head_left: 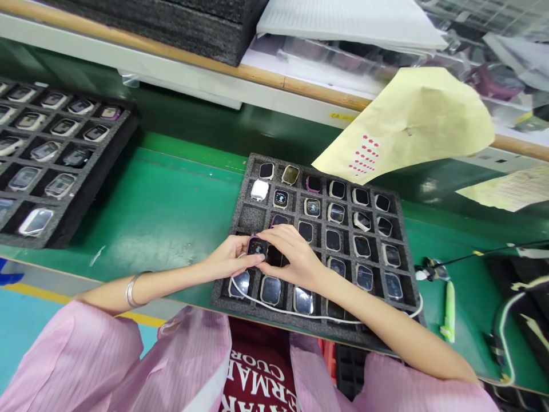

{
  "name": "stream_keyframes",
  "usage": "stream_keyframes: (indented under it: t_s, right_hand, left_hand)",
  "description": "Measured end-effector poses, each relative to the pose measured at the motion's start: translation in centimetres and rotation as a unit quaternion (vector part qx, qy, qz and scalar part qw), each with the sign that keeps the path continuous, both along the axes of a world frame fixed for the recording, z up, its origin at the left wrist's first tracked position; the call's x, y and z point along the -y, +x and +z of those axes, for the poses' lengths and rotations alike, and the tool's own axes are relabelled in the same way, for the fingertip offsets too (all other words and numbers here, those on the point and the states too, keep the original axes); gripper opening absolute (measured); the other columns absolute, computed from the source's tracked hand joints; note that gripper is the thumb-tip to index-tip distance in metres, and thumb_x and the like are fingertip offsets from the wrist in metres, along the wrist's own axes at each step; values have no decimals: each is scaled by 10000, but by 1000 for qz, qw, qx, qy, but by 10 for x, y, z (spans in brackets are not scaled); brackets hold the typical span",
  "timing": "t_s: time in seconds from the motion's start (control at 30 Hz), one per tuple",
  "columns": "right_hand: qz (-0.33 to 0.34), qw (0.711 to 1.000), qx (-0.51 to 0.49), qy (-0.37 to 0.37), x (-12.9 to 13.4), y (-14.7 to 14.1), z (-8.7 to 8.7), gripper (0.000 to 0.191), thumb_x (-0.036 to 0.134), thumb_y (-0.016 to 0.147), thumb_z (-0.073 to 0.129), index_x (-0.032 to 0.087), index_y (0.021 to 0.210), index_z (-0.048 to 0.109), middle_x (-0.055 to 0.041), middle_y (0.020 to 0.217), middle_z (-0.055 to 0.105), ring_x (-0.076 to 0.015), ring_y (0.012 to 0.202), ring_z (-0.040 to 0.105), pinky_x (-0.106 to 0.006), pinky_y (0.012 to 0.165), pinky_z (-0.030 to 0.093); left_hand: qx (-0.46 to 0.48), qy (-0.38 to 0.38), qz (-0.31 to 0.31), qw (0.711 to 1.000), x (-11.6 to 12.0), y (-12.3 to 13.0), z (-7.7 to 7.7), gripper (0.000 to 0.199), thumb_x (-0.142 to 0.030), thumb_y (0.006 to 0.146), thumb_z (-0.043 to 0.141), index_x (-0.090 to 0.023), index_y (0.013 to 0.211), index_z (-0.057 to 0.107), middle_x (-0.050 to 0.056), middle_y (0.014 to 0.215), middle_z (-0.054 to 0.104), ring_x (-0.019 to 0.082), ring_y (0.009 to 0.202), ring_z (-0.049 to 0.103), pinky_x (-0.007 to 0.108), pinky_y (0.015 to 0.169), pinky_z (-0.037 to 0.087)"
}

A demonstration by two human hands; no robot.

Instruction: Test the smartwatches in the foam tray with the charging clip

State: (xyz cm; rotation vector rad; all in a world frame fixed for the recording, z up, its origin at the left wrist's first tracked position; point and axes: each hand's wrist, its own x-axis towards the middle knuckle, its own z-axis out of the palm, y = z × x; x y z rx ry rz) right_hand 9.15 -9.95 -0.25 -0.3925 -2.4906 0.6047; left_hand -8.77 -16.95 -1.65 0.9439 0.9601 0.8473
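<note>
A purple-framed watch [257,246] is held between both hands above the left side of a dark foam tray [405,249], toward the edge nearest the person. Its screen is lit. The left hand [231,258] has its fingers grasping the watch, the thumb lying at the lower edge of the screen; the right hand [295,257] pinches it from the other side, its fingers curved over the far edge. A white cable [295,313] runs from beside the left hand across the front of the tray; the hands hide whether it joins the watch

As a judgement, work on this one watch seems midway: it is out of the foam and lit, but not yet set down. Which of the others have been handled cannot be told

The tray is divided into compartments, nearly all those in view holding a watch, mostly pale-framed with dark or reflecting screens. At least two in the second row from the far edge are lit, and one compartment in the left column shows its foam floor; some are hidden by the right hand and forearm

Well to the left on the green tabletop [171,206], a second foam tray [100,171] also carries rows of watches, including a purple one [110,112] in its far right corner
</note>
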Motion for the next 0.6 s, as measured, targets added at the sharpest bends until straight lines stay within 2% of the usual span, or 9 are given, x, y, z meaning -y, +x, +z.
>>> stream_keyframes:
  t_s: [0.17,0.37,0.6]
  right_hand:
    - [4,1000,-7,-15,-1,0,-3,382,290,849,653,140,1179,533,-132,1032,657,-251,932,612,-459,842,494]
    - [3,1000,-1,-14,1,2,-4,385,276,856,638,144,1199,523,-134,1042,648,-256,936,606,-468,837,494]
    - [3,1000,16,-5,4,6,-1,394,268,859,652,115,1198,522,-148,1047,638,-264,943,595,-469,852,485]
  left_hand:
    - [4,-3,-5,1000,-1,1,4,392,-478,770,674,-124,810,511,-108,413,384,31,315,295,159,309,203]
    - [-3,0,7,1000,0,2,1,366,-431,739,708,-127,791,512,-100,478,402,34,341,329,175,340,227]
    - [-8,9,1,1000,1,3,1,320,-396,777,670,-118,851,531,-94,526,414,36,376,325,195,370,239]
